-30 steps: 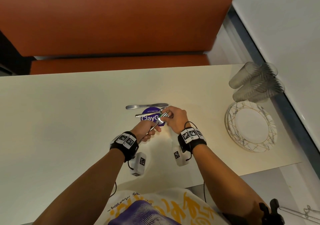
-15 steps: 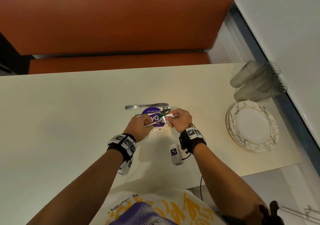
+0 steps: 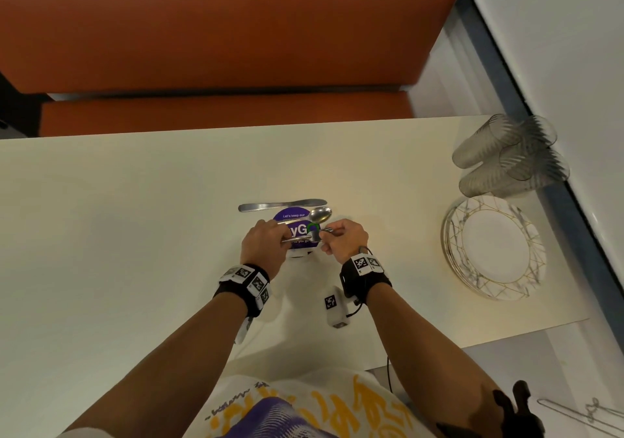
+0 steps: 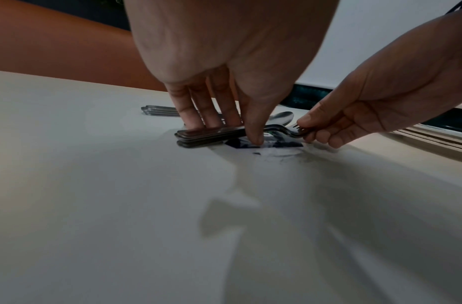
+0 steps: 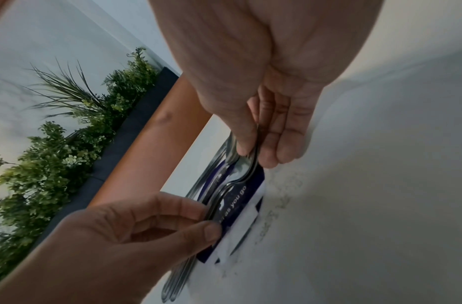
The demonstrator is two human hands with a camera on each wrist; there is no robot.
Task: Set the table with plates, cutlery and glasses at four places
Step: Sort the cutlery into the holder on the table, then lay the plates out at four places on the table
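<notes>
A small stack of steel forks (image 3: 304, 236) lies level over a round purple sticker (image 3: 293, 216) at the table's middle. My left hand (image 3: 283, 239) pinches the fork handles (image 4: 206, 133) from above, thumb in front and fingers behind. My right hand (image 3: 329, 235) pinches the tine end (image 5: 246, 148) between thumb and fingers. A spoon (image 3: 320, 214) and a knife (image 3: 282, 206) lie just beyond the forks. Stacked plates (image 3: 494, 248) with gold lines and several ribbed glasses (image 3: 510, 160) sit at the right end.
The cream table (image 3: 135, 235) has an orange bench (image 3: 219, 32) along its far side and a white wall on the right. Green plants (image 5: 55, 154) stand behind the bench. The near table edge is close to my body.
My left hand rose from below the slanted forks and now grips their handles from above. The forks turned level over the sticker. My right hand stayed on the tine end.
</notes>
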